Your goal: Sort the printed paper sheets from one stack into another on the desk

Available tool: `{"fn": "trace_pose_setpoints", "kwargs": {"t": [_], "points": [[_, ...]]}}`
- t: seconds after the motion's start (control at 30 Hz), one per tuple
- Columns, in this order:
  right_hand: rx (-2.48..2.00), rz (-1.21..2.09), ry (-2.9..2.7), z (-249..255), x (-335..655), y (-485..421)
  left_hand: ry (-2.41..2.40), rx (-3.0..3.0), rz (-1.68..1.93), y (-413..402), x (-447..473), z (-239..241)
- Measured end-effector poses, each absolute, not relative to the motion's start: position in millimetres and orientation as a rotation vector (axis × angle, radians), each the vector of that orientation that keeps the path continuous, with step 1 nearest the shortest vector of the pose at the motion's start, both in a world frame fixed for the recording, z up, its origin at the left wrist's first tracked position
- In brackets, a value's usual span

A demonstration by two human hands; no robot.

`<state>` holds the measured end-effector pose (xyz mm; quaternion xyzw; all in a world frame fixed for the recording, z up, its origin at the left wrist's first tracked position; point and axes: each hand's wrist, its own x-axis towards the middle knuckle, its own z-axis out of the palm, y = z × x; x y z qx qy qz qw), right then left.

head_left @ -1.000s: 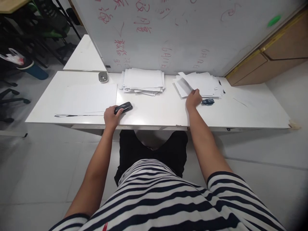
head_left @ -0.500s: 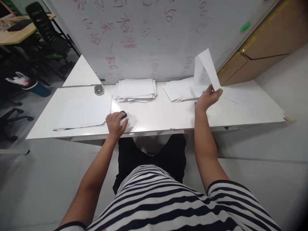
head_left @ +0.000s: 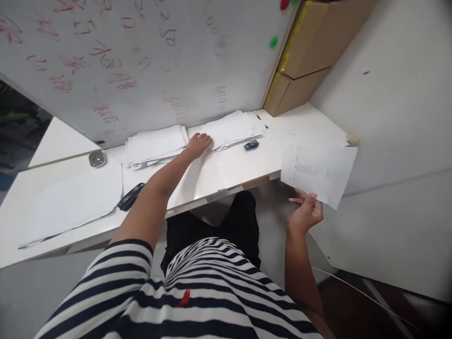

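Since half a second ago: your left hand has left the stapler and crossed to the paper piles. Your right hand has brought the sheet down off the counter.

- Sheet: now clear of the counter's near edge, at 4 o'clock from the right pile, in the air over the floor.
- Right grip: closed in a pinch on the sheet's lower edge, near its middle, with the fingers spread under it.
- Left grip: open and flat on the counter, holding nothing. The fingertips touch the 9 o'clock edge of the right pile, between it and the left pile.
- Stapler: lies free at 8 o'clock from the left hand, partly hidden by your forearm.
- Small dark object: sits just beside the right pile at its 5 o'clock. I cannot tell what it is.

Handling, as a judgement: a single sheet is very light, limp and easily creased. It will droop from a one-point pinch. Take it at an edge or corner with a gentle pinch, or support two edges to keep it flat.

Orientation: the long axis runs about 9 to 3 o'clock, with the right end slightly higher. The faintly printed face is towards you.
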<state>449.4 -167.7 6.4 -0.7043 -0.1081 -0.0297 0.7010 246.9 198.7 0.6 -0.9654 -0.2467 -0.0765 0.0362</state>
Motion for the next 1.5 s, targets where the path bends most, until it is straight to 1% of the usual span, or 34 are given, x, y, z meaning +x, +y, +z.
{"fn": "trace_pose_setpoints", "kwargs": {"t": [0.13,0.27,0.4,0.5,0.57,0.67,0.73,0.8,0.97,1.07,1.13,1.17,1.23,1.33,1.43,1.5], "points": [[-1.625,-0.117,-0.252,11.2,451.1,-171.8,-0.865,-2.967,-0.405,201.5,251.8,8.4],[-1.666,-0.129,-0.387,21.3,438.8,-154.2,-0.93,-2.887,-0.62,176.8,248.0,29.6],[-1.799,-0.213,-0.734,39.3,424.5,-118.3,-0.791,-2.896,-0.824,125.3,223.1,49.1],[-1.854,-0.322,-1.068,57.0,407.6,-85.9,-0.681,-2.915,-1.002,77.7,191.7,52.5],[-1.835,-0.28,-1.335,67.1,387.9,-70.7,-0.688,-2.862,-1.187,48.1,169.8,49.4],[-1.763,-0.155,-1.701,74.8,351.1,-66.9,-0.808,-2.802,-1.402,13.0,143.8,41.3],[-1.721,-0.149,-1.844,76.0,330.0,-74.3,-0.903,-2.838,-1.502,-2.3,133.0,34.9],[-1.688,-0.16,-1.919,77.2,315.7,-82.7,-1.031,-2.92,-1.574,-11.6,126.0,27.4],[-1.648,-0.051,-1.942,89.1,296.1,-88.2,-1.593,-3.017,-1.677,-26.8,117.0,14.3],[-1.664,-0.132,-1.927,101.3,290.2,-85.3,-1.722,-2.948,-1.999,-33.7,113.8,17.3],[-1.646,-0.202,-1.967,110.0,292.0,-82.4,-1.7,-2.81,-2.213,-33.1,111.3,19.5],[-1.626,-0.184,-2.016,114.4,295.0,-80.6,-1.666,-2.732,-2.264,-30.8,109.9,19.5],[-1.576,-0.046,-2.146,123.0,303.0,-75.8,-1.562,-2.61,-2.261,-23.2,106.5,16.5],[-1.581,0.117,-2.269,132.8,312.7,-63.8,-1.418,-2.578,-2.124,-11.1,101.2,9.1],[-1.586,0.018,-2.327,131.7,312.1,-45.1,-1.506,-2.555,-2.054,-6.7,95.8,5.3],[-1.515,-0.049,-2.406,121.9,307.8,-30.8,-1.67,-2.523,-2.147,-6.6,90.5,4.3]]}}
